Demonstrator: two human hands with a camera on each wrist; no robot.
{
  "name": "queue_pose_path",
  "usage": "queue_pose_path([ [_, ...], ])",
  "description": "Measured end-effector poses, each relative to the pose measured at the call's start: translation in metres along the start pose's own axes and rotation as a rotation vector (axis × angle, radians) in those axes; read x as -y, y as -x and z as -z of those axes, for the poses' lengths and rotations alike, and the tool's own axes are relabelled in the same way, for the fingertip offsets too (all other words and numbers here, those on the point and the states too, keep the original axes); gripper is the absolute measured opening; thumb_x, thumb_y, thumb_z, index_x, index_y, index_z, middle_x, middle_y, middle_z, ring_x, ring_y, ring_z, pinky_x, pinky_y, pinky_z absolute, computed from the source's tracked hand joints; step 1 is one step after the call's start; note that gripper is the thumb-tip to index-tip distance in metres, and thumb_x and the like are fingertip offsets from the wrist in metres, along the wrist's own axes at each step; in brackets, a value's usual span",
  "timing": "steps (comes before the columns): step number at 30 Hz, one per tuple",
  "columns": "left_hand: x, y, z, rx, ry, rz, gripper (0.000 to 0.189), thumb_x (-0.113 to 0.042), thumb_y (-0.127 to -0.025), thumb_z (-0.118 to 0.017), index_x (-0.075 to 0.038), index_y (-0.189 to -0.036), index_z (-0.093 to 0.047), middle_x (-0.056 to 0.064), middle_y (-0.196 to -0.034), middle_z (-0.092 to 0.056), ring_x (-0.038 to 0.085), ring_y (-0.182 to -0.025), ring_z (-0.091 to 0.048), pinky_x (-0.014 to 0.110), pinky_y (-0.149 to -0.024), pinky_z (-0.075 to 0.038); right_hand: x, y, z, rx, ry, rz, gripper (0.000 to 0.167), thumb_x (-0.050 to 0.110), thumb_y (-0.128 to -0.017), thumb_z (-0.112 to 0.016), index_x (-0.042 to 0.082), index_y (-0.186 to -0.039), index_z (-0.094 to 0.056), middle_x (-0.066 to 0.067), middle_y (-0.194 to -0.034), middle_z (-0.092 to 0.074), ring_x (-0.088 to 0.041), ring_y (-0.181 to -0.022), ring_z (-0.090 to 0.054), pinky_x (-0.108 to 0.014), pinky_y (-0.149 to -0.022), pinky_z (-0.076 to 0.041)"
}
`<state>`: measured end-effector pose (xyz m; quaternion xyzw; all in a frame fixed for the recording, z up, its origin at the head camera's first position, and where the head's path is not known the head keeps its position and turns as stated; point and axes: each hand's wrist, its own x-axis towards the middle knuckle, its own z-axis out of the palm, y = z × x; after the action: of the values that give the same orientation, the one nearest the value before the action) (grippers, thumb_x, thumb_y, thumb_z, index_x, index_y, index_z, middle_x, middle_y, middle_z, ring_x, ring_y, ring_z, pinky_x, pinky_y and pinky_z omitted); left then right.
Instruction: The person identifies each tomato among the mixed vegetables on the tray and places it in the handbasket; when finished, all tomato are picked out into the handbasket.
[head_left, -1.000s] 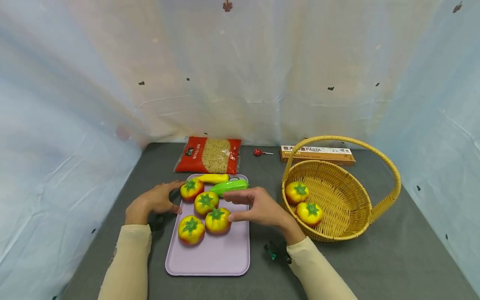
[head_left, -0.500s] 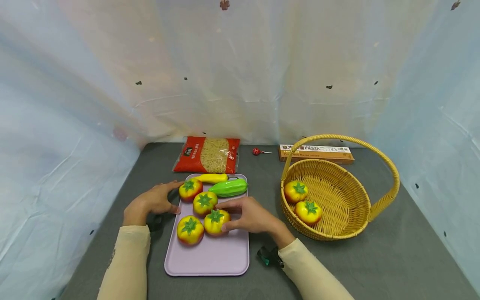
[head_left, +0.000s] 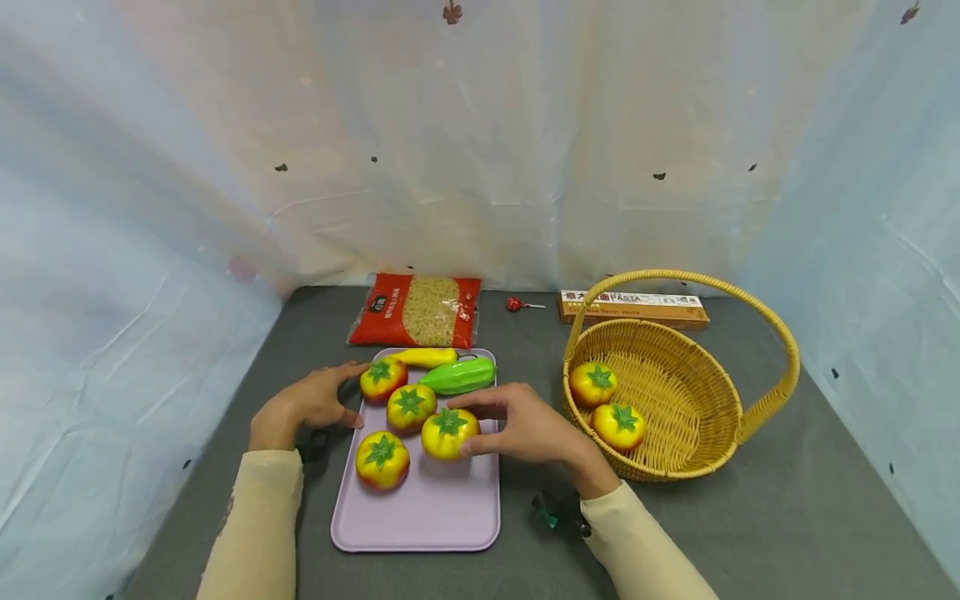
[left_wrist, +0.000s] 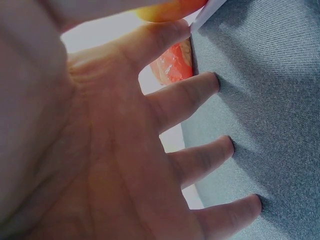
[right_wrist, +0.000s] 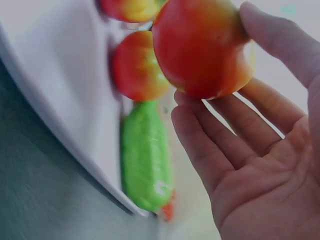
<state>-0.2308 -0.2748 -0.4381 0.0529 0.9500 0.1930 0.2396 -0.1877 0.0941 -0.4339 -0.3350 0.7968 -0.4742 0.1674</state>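
Observation:
My right hand (head_left: 528,425) pinches a yellow-and-red toy tomato (head_left: 450,432) between thumb and fingers, just above the lilac tray (head_left: 420,525). In the right wrist view that tomato (right_wrist: 200,47) hangs off the tray surface. At the tray's left edge, my left hand (head_left: 311,402) rests with fingers spread; the left wrist view has its fingertips (left_wrist: 250,205) on the dark cloth. Beside it on the tray lie a tomato (head_left: 383,380), another tomato (head_left: 411,408) and a nearer tomato (head_left: 382,461). A green vegetable (head_left: 459,376) and a yellow pepper (head_left: 426,357) lie at the tray's far end.
A wicker basket (head_left: 712,433) with a tall handle stands to the right, two tomatoes (head_left: 618,427) inside at its left. Along the back lie a red pasta bag (head_left: 416,310), a lollipop (head_left: 515,305) and a pasta box (head_left: 633,310).
My right hand has closed its fingers on the front right tomato and lifted it slightly up and to the right. My left hand has stayed in place.

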Motion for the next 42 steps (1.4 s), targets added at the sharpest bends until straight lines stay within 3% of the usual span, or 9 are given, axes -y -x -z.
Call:
queue_pose_path([
  [5, 0.0, 0.002, 0.0, 0.001, 0.0, 0.013, 0.102, -0.036, -0.089, -0.092, -0.02, -0.173, -0.035, 0.028, -0.177, -0.03, 0.061, -0.156, -0.028, 0.087, -0.117, -0.029, 0.013, 0.031, 0.023, -0.049, -0.044, 0.007, 0.052, 0.027, -0.094, -0.09, 0.027, -0.143, -0.073, 0.008, -0.138, -0.075, -0.012, -0.123, -0.073, -0.041, -0.113, -0.058],
  [9, -0.002, 0.002, 0.0, 0.002, 0.003, 0.013, 0.101, -0.035, -0.089, -0.092, -0.02, -0.173, -0.036, 0.027, -0.177, -0.029, 0.061, -0.156, -0.028, 0.087, -0.117, -0.029, 0.012, 0.066, 0.044, -0.128, -0.106, 0.023, 0.053, 0.018, -0.096, -0.087, 0.02, -0.146, -0.071, -0.001, -0.142, -0.074, -0.019, -0.124, -0.073, -0.034, -0.108, -0.06],
  [17, -0.004, -0.002, 0.001, 0.0, -0.014, 0.017, 0.102, -0.034, -0.089, -0.092, -0.02, -0.173, -0.036, 0.031, -0.174, -0.032, 0.06, -0.157, -0.028, 0.085, -0.119, -0.03, -0.001, 0.137, 0.077, -0.315, -0.071, 0.01, 0.055, 0.0, -0.097, -0.081, 0.004, -0.149, -0.066, -0.017, -0.148, -0.069, -0.011, -0.126, -0.073, -0.025, -0.102, -0.061],
  [27, -0.007, -0.002, 0.001, -0.002, -0.021, 0.021, 0.101, -0.035, -0.089, -0.092, -0.019, -0.173, -0.036, 0.031, -0.175, -0.031, 0.061, -0.158, -0.026, 0.085, -0.119, -0.029, -0.011, 0.209, 0.106, -0.441, 0.123, -0.189, 0.054, 0.007, -0.101, -0.079, 0.008, -0.152, -0.064, 0.02, -0.143, -0.069, 0.004, -0.122, -0.071, -0.019, -0.092, -0.063],
  [30, -0.007, -0.001, 0.001, -0.001, -0.019, 0.031, 0.102, -0.034, -0.089, -0.092, -0.019, -0.173, -0.036, 0.031, -0.175, -0.031, 0.061, -0.158, -0.026, 0.085, -0.119, -0.029, -0.015, 0.22, 0.113, -0.452, 0.193, -0.262, 0.052, 0.013, -0.1, -0.082, 0.01, -0.15, -0.067, 0.013, -0.143, -0.071, 0.007, -0.118, -0.071, -0.017, -0.089, -0.063],
  [35, -0.007, 0.001, 0.001, -0.006, -0.016, 0.037, 0.102, -0.034, -0.089, -0.092, -0.019, -0.173, -0.036, 0.032, -0.175, -0.031, 0.061, -0.158, -0.026, 0.086, -0.119, -0.029, -0.02, 0.219, 0.116, -0.407, 0.225, -0.375, 0.054, 0.024, -0.1, -0.083, 0.009, -0.149, -0.067, -0.017, -0.145, -0.071, 0.009, -0.112, -0.071, -0.019, -0.085, -0.064],
  [38, -0.006, 0.002, 0.0, -0.01, -0.014, 0.032, 0.102, -0.034, -0.089, -0.092, -0.019, -0.173, -0.036, 0.032, -0.174, -0.032, 0.061, -0.158, -0.026, 0.086, -0.119, -0.029, -0.022, 0.213, 0.115, -0.37, 0.198, -0.408, 0.056, 0.028, -0.1, -0.083, 0.008, -0.149, -0.067, -0.021, -0.147, -0.069, 0.009, -0.112, -0.07, -0.018, -0.086, -0.063],
  [42, -0.006, 0.003, 0.0, -0.009, -0.006, 0.03, 0.102, -0.033, -0.089, -0.092, -0.019, -0.173, -0.036, 0.032, -0.174, -0.031, 0.062, -0.158, -0.025, 0.086, -0.119, -0.028, -0.024, 0.203, 0.111, -0.346, 0.151, -0.389, 0.055, 0.029, -0.101, -0.082, 0.006, -0.149, -0.067, -0.021, -0.146, -0.07, 0.007, -0.114, -0.071, -0.019, -0.087, -0.063],
])
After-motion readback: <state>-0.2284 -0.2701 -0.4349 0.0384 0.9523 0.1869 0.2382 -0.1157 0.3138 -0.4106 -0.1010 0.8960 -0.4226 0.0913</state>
